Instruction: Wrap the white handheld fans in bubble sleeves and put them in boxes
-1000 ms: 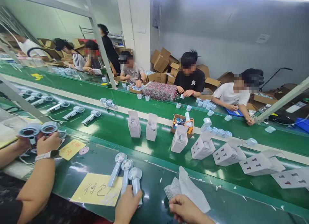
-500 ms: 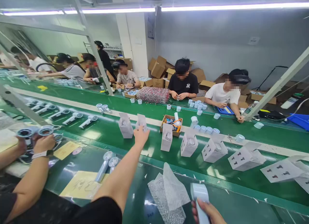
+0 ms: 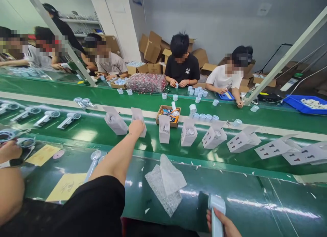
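My left hand point(image 3: 136, 128) reaches out over the belt and is closed on an open white box point(image 3: 142, 130), its fingers partly hidden at the box's top. My right hand point(image 3: 224, 223) is wrapped around the handle of a light blue handheld fan point(image 3: 216, 204) near the bottom edge. Between my hands, a white foam sleeve point(image 3: 172, 177) overlaps a bubble-wrap bag point(image 3: 162, 192) on the bench. More fans point(image 3: 95, 156) lie partly behind my left forearm, beside a yellow paper point(image 3: 66, 187).
Several open white boxes point(image 3: 189, 133) stand along the green belt point(image 3: 84, 136). Behind them is a cardboard tray point(image 3: 159, 121) of small parts. Fans lie at the left, near another person's hand point(image 3: 10, 151). People sit across the line.
The view has shifted right and down, so the far workers and boxes appear farther left. My left hand has closed at the box; my right hand still holds the fan.
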Demonstrator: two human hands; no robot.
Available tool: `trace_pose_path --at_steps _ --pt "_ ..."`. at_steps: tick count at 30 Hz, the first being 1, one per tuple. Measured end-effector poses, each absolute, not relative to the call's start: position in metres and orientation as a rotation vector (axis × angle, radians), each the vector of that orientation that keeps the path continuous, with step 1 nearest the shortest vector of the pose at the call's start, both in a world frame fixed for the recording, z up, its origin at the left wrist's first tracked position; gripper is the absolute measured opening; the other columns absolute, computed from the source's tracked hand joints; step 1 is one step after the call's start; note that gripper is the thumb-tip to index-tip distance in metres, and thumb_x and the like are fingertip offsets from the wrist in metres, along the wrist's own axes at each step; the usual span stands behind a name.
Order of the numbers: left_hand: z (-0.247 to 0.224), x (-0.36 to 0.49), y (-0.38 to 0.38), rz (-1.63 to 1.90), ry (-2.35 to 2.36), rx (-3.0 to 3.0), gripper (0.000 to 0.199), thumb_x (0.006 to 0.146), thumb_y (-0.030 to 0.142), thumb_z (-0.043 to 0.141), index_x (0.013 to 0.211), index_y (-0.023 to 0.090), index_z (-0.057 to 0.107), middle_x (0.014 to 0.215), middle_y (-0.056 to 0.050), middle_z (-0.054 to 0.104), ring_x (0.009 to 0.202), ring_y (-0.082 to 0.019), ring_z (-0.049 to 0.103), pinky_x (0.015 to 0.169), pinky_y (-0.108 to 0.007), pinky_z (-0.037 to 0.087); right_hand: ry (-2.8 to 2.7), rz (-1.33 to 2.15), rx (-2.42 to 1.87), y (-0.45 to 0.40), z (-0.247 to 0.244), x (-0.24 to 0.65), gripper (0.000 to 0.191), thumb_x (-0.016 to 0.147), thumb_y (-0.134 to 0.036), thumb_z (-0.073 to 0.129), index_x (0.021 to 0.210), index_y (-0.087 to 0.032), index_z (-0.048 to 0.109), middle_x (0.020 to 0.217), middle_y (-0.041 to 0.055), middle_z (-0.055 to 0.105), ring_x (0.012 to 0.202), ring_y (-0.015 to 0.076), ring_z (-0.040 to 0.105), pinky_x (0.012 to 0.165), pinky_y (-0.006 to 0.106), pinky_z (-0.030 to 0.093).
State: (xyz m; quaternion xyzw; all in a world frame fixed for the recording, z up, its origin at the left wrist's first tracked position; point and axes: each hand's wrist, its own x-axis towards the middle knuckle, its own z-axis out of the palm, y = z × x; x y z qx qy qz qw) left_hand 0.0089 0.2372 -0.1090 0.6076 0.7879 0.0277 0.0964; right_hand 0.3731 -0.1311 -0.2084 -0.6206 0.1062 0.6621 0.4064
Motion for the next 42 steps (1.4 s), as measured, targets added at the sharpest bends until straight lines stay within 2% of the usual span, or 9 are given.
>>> trace_pose_path --at_steps 6,10,14,17,21,25,30,34,42 --pt "-0.084 0.027 0.232 -0.011 2.283 1.794 0.042 0.089 0.042 0.047 0.110 0.009 0.063 0.115 -0.026 0.064 0.110 -0.036 0.061 0.088 -0.043 0.049 0.309 1.615 -1.453 -0.105 -0.179 0.368 0.014 0.072 -0.024 0.077 0.079 -0.014 0.070 0.073 0.0056 0.076 0.062 0.0161 0.070 0.061 0.024 0.059" --pt "-0.091 0.077 0.146 0.034 2.062 1.942 0.042 0.096 0.044 0.034 0.106 0.015 0.063 0.108 -0.017 0.067 0.104 -0.028 0.063 0.090 -0.037 0.046 0.287 1.641 -1.390 -0.100 -0.175 0.376 0.021 0.066 -0.018 0.081 0.082 -0.013 0.069 0.078 0.0071 0.076 0.066 0.0167 0.071 0.062 0.025 0.059" --pt "-0.154 0.129 0.019 -0.061 1.590 1.961 0.029 0.070 0.041 0.072 0.091 0.021 0.066 0.103 -0.009 0.068 0.097 -0.027 0.064 0.079 -0.032 0.048 0.208 1.630 -1.378 -0.108 -0.177 0.388 0.037 0.051 -0.020 0.091 0.077 -0.016 0.065 0.066 0.0008 0.071 0.058 0.0144 0.065 0.062 0.027 0.058" --pt "-0.193 0.143 -0.025 -0.054 1.579 1.870 0.010 0.077 0.023 0.060 0.083 0.020 0.066 0.101 -0.013 0.068 0.102 -0.031 0.063 0.082 -0.038 0.047 0.048 1.753 -1.352 -0.111 -0.173 0.389 0.047 0.046 -0.024 0.093 0.083 -0.015 0.066 0.067 0.0019 0.070 0.061 0.0153 0.064 0.063 0.029 0.058" --pt "-0.189 0.145 -0.023 0.134 1.600 1.739 0.023 0.085 0.019 0.045 0.082 0.018 0.068 0.092 -0.012 0.070 0.098 -0.028 0.064 0.087 -0.038 0.045 -0.170 1.958 -1.180 -0.101 -0.156 0.369 0.057 0.049 -0.025 0.090 0.099 -0.017 0.063 0.074 0.0020 0.069 0.070 0.0179 0.065 0.060 0.029 0.057" --pt "-0.160 0.147 -0.029 0.320 1.420 1.582 0.019 0.079 0.024 0.052 0.074 0.020 0.070 0.080 -0.003 0.071 0.080 -0.019 0.065 0.075 -0.028 0.047 -0.376 2.198 -0.958 -0.081 -0.135 0.340 0.075 0.052 -0.022 0.085 0.120 -0.023 0.054 0.083 0.0005 0.068 0.069 0.0188 0.065 0.054 0.030 0.055" --pt "-0.145 0.140 -0.045 0.655 1.313 1.003 0.022 0.061 0.037 0.067 0.057 0.017 0.057 0.051 0.002 0.051 0.049 -0.011 0.043 0.052 -0.025 0.034 -0.571 2.277 -0.968 -0.072 -0.129 0.337 0.056 0.057 -0.025 0.080 0.108 -0.015 0.059 0.080 0.0031 0.066 0.065 0.0177 0.063 0.052 0.028 0.054" --pt "-0.133 0.139 -0.047 0.778 1.370 0.966 0.030 0.068 0.048 0.061 0.064 0.019 0.053 0.057 0.002 0.047 0.051 -0.010 0.040 0.053 -0.026 0.034 -0.617 2.248 -1.099 -0.082 -0.138 0.343 0.044 0.059 -0.023 0.079 0.098 -0.016 0.059 0.082 0.0018 0.065 0.067 0.0179 0.063 0.051 0.028 0.053" --pt "-0.107 0.138 -0.080 0.846 1.185 2.053 0.019 0.091 0.020 0.040 0.082 0.020 0.056 0.076 -0.004 0.061 0.073 -0.016 0.056 0.069 -0.028 0.044 -0.461 2.082 -1.133 -0.088 -0.118 0.334 0.059 0.052 -0.022 0.085 0.104 -0.018 0.057 0.084 0.0014 0.067 0.062 0.0176 0.062 0.047 0.030 0.054"
